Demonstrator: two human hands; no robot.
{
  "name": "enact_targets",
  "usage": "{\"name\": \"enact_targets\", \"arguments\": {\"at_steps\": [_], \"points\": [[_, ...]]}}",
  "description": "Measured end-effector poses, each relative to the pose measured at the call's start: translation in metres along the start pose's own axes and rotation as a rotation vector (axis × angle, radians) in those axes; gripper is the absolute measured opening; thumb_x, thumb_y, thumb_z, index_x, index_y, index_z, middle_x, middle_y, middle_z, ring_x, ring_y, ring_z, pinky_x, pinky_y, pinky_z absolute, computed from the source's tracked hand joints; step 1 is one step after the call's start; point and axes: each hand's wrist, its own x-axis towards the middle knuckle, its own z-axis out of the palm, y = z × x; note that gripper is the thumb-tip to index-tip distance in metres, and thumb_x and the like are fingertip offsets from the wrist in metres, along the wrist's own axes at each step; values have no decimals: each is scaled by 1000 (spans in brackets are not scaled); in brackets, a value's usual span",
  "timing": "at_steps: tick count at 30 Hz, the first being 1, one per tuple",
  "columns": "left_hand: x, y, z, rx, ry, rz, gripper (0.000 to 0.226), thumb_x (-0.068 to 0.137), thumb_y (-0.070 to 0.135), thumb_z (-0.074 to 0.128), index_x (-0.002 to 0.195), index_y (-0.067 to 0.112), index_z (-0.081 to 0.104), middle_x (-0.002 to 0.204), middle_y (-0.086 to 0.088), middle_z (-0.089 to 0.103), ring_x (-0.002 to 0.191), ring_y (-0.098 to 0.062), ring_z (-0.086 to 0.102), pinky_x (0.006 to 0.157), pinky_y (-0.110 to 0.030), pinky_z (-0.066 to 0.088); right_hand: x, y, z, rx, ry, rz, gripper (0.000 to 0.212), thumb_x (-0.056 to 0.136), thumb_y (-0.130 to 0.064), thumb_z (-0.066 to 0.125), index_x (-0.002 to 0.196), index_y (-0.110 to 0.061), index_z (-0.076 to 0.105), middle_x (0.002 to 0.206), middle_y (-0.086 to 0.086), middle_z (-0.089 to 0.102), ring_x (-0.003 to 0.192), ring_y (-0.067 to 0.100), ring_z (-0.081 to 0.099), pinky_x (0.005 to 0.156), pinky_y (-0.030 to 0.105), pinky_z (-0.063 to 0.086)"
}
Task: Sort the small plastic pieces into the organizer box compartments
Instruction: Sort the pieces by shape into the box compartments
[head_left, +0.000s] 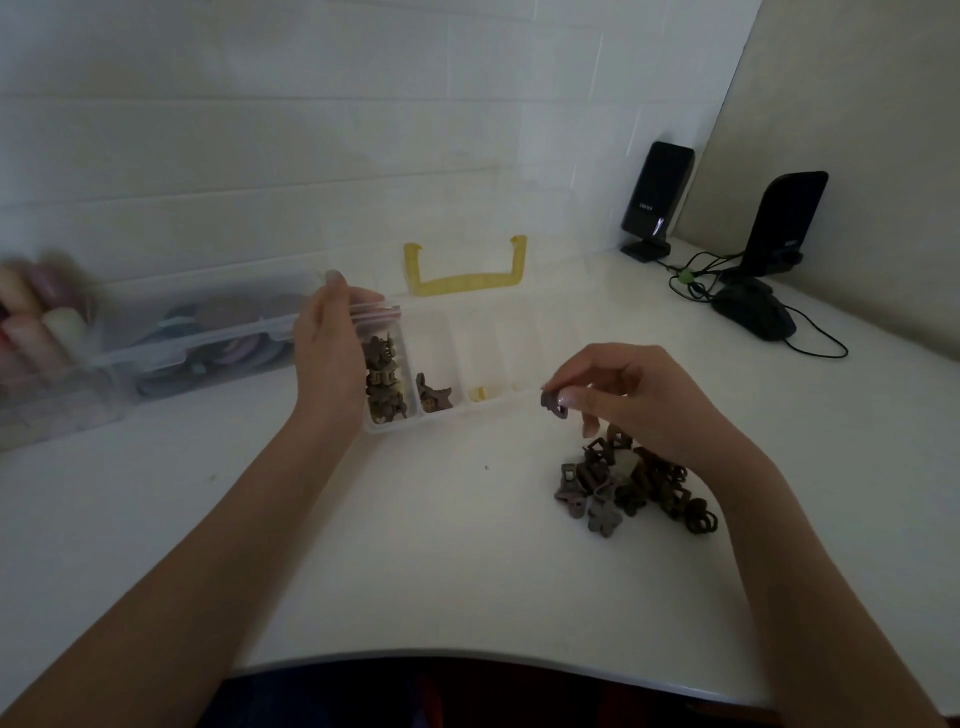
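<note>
A clear organizer box (519, 338) with a yellow handle (465, 280) lies open on the white table. Its leftmost compartment holds several brown clips (383, 384), the one beside it a few brown clips (434, 396), and the third a pale yellow piece (480, 393). My left hand (330, 348) holds a small clear zip bag (376, 317) over the box's left end. My right hand (631, 392) pinches a small mauve clip (551, 402) just in front of the box's near rim. A pile of brown, mauve and cream clips (631, 480) lies under my right wrist.
A second clear box (208, 338) with round coloured items stands at the left, with blurred pastel rolls (41, 317) beyond it. Two black speakers (657, 197) (784, 223), a dark mouse (756, 314) and cables sit at the back right. The table's front edge (467, 657) curves near me.
</note>
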Motion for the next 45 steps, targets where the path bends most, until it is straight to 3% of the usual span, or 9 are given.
{"name": "enact_targets", "arguments": {"at_steps": [6,14,21,26,31,34,37,41,45], "points": [[-1,-1,0,7,-19,24,44,103,34,32,73,15,58,87,-10,65,80,-19,64,76,-21,49,1,1,5,73,18,28,13,90,-5,58,92,-8,71,78,0,73,55,12,62,40,17,39],[-2,1,-2,15,-48,52,45,101,38,34,68,19,57,81,-5,65,89,-28,64,88,-35,47,3,3,8,55,178,-11,11,88,-8,62,91,-14,71,77,-2,72,64,12,66,45,29,46],[-7,9,2,3,-65,64,51,103,36,30,60,17,51,59,4,61,52,-1,63,61,-15,45,4,2,12,155,235,-55,16,86,3,61,91,-9,70,86,7,72,75,17,69,61,21,53],[-6,10,3,-87,-86,50,52,103,35,30,58,16,49,45,11,59,46,0,60,64,-20,45,4,0,24,143,187,-162,21,84,7,62,88,-12,70,91,4,71,82,23,68,68,27,56],[-3,9,2,-88,-119,67,54,103,35,29,57,16,49,45,9,58,46,-3,61,63,-18,47,5,3,27,-146,273,-196,31,83,4,61,89,-26,67,90,-7,67,79,11,64,60,20,50],[2,10,-1,-113,-152,83,58,104,33,29,53,20,54,44,9,57,46,-2,59,57,-15,48,3,4,27,-290,277,-241,25,83,0,64,88,-24,68,88,-8,66,71,9,56,56,11,38],[2,10,-2,-141,-186,60,71,104,34,28,40,29,58,42,11,56,46,0,57,66,-23,48,3,5,30,-344,260,-250,16,85,-6,64,89,-20,69,91,-12,62,66,6,51,60,7,36],[3,12,-1,-153,-208,60,73,104,33,26,38,29,56,40,14,51,45,2,54,66,-23,46,4,7,35,-495,265,-289,14,87,-9,63,88,-22,69,89,-18,51,62,4,46,57,11,38],[2,12,-1,-175,-223,60,74,105,31,25,37,29,57,40,14,50,44,1,53,63,-21,46,5,6,38,-800,296,-365,20,78,-3,67,86,-20,69,90,-4,59,67,7,48,43,19,32]]}}
